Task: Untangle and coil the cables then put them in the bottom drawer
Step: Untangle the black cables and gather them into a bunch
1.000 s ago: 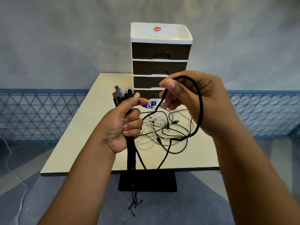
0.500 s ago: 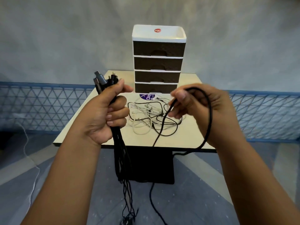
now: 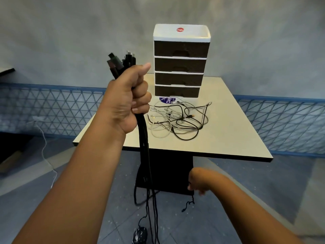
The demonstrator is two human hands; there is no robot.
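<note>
black cables (image 3: 144,138) gripped in raised left hand (image 3: 126,103).

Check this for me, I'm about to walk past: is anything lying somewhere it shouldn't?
Yes. The black cables gripped in the left hand trail down onto the floor, ending at a computer mouse lying there, a trip hazard. A tangled cable pile also sits loose on the table.

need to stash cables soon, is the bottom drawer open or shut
Shut: the bottom drawer sits flush with the three drawers above, no gap showing.
</note>
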